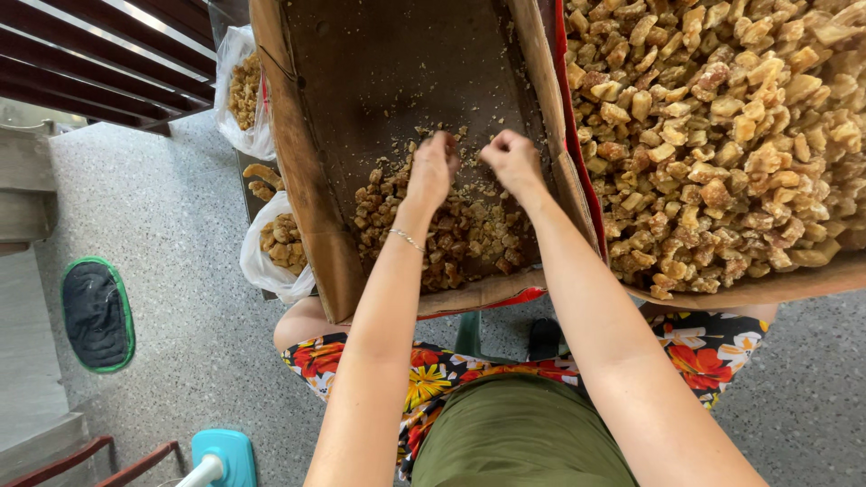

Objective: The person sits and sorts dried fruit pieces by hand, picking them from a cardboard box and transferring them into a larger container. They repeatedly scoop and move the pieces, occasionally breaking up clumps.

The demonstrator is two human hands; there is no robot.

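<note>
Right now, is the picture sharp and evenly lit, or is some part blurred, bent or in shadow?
Head view: daylight is soft and even; the left hand and right hand look sharp; the inside of the cardboard box is darker; the wide lens bends straight edges near the frame borders.

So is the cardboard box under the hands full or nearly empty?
Nearly empty: the cardboard box shows bare bottom, with brown chunks only at its near end. The neighbouring box is heaped.

Two cardboard boxes (307,180) of brown chunks (722,135), two plastic bags (262,261), two hands (431,171).
</note>
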